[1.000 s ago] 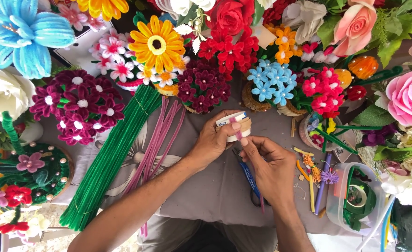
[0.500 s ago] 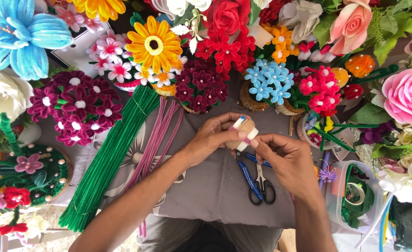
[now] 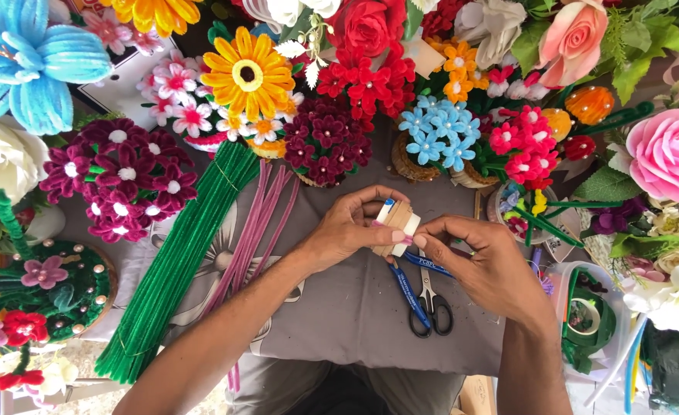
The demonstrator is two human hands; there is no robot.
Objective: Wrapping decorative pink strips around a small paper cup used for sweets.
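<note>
My left hand [image 3: 349, 228] grips a small roll of tan tape [image 3: 398, 224] over the grey cloth [image 3: 355, 307] on my lap. My right hand [image 3: 484, 265] meets it from the right, thumb and forefinger pinching at the roll's edge. Blue-handled scissors [image 3: 424, 294] lie on the cloth just below both hands, closed, handles toward me.
A thick bundle of green pipe cleaners [image 3: 172, 261] and some mauve ones [image 3: 256, 230] lie at the left. Pipe-cleaner flower pots ring the far side: maroon [image 3: 328, 138], blue [image 3: 437, 131], yellow [image 3: 249, 73]. A clear tub with green tape rolls [image 3: 585, 323] sits at right.
The scissors left my right hand and now lie on the cloth. My right hand rose to the tape roll and pinches its edge.
</note>
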